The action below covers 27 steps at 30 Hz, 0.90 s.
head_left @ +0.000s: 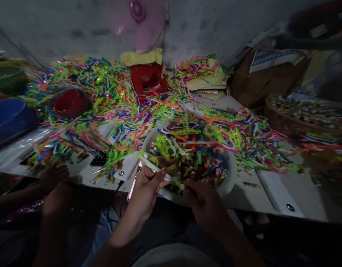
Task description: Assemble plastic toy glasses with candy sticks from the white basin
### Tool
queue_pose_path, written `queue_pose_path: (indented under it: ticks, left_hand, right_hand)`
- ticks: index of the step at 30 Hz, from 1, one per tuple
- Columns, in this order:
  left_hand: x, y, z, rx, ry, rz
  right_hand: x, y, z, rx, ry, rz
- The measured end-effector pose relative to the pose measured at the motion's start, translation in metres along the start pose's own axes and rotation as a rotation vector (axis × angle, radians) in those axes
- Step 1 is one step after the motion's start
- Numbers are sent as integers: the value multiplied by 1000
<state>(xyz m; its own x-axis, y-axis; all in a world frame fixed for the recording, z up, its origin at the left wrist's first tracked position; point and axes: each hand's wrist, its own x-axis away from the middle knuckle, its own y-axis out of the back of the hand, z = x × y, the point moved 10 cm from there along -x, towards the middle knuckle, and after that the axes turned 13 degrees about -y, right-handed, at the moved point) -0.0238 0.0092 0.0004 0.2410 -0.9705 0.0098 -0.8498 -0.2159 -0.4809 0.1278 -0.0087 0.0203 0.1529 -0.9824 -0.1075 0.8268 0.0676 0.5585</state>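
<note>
Left fingers (159, 177), right fingers (191, 186) on green strip (148, 162)

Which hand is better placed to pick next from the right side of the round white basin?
Probably the right hand: it is nearer that side of the white basin. The left hand grips a yellow-green and white plastic strip, whose end the right fingers reach.

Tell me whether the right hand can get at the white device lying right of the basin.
Likely yes: the right hand seems busy with the end of a green-and-white strip, but mainly the basin's rim lies between that hand and the white device, whose top is uncovered.
</note>
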Motion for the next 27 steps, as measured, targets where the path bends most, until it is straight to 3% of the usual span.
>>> queue_pose_path:
  ticks: [2,4,9,13,16,19,22,24,27]
  left_hand:
    - [9,-2,0,-35,-14,28]
    - [18,-7,1,-56,-31,69]
    - [38,-18,3,-30,-12,148]
    - [33,-10,-6,-30,7,208]
    - [0,28,-20,-112,-16,145]
    - [-51,92,-58,-381,-278,-48]
    - [-96,140,-73,-753,-403,-107]
    - [-112,160,-80,-1026,-498,-167]
    - [-108,157,-83,-1365,-675,-234]
  right_hand:
    - [3,-11,-12,-161,-139,176]
    - [8,-16,-20,-256,-224,272]
    - [18,-6,-19,-139,-191,153]
    - [18,-6,0,7,-47,47]
    - [7,-14,8,53,24,90]
    - [-7,-9,1,68,15,82]
    - [-14,2,-8,117,2,-11]
    - [-14,2,-12,121,9,-23]
    - [-10,-4,-11,157,44,-7]
